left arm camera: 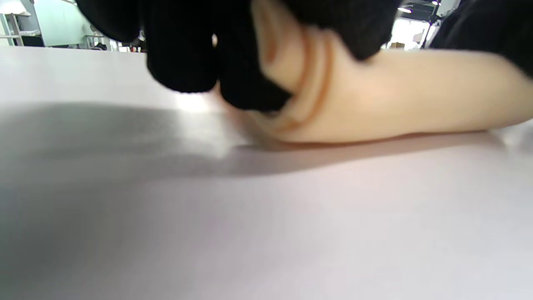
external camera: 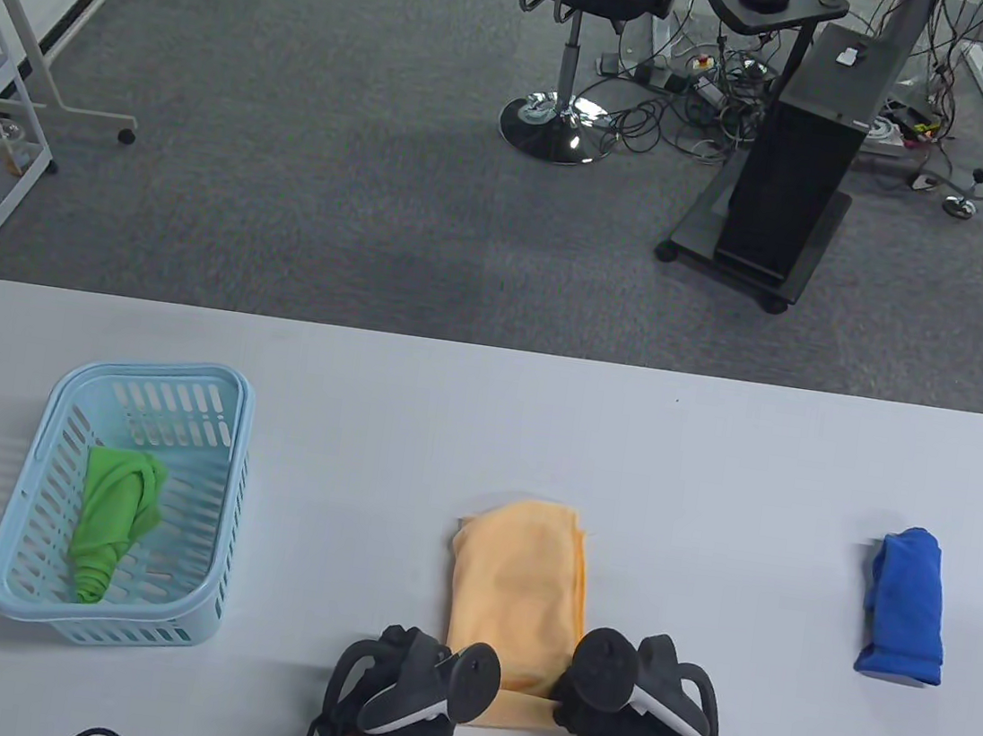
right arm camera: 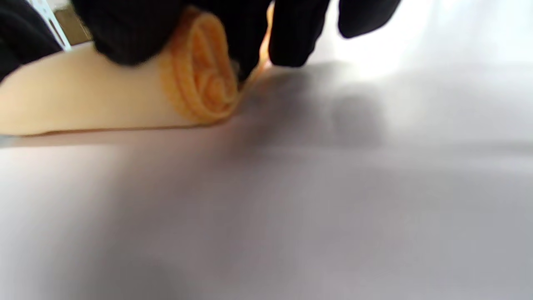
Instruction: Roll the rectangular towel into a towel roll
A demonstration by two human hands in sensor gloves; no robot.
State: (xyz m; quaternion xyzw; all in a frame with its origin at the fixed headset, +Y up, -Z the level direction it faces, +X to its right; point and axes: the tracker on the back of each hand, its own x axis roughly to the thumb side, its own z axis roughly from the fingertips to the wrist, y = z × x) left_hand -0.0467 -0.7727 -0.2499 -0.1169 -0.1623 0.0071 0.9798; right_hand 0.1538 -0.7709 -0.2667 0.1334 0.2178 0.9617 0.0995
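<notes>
Towel (external camera: 517, 588) lies mid-table (external camera: 486, 412), near edge rolled. Left hand (external camera: 404, 691) sits on the roll's left end, right hand (external camera: 638, 695) on its right end. Basket (external camera: 27, 596) far left holds a cloth (external camera: 114, 517). Second roll (external camera: 908, 604) lies far right.

Table view high, facing down, both wrist views low, close, sharing towel (external camera: 517, 588)

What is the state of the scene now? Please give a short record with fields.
orange towel: flat on table, near end rolled
left hand: grips roll's left end
right hand: grips roll's right end
roll end: spiral layers show
basket: left, holds green towel
blue towel: rolled, right, untouched
</notes>
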